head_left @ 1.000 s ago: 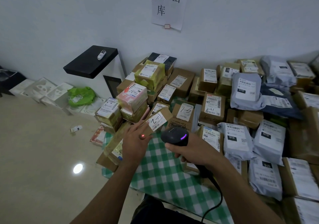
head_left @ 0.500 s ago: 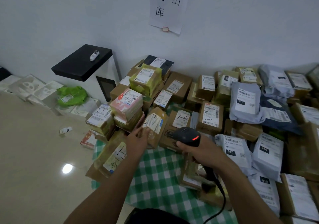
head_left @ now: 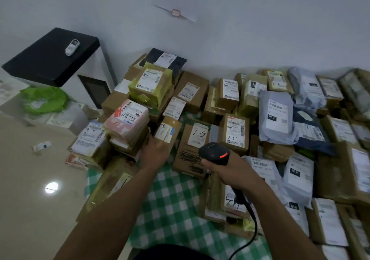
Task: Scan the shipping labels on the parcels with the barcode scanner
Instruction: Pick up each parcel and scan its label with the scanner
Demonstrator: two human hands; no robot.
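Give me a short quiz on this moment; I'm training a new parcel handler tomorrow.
1. True or false: the right hand grips the barcode scanner.
2. What does the left hand hold? A) a small brown box B) a grey mailer bag C) a green bag
3. What colour is the indicator light on the scanner?
Key: 1 true; 2 A; 3 red.

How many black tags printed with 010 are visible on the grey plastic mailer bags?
3. Upper black 010 tag on the far grey bag; middle tag on the bag right of the right hand; lower tag below it. Others may be hidden.
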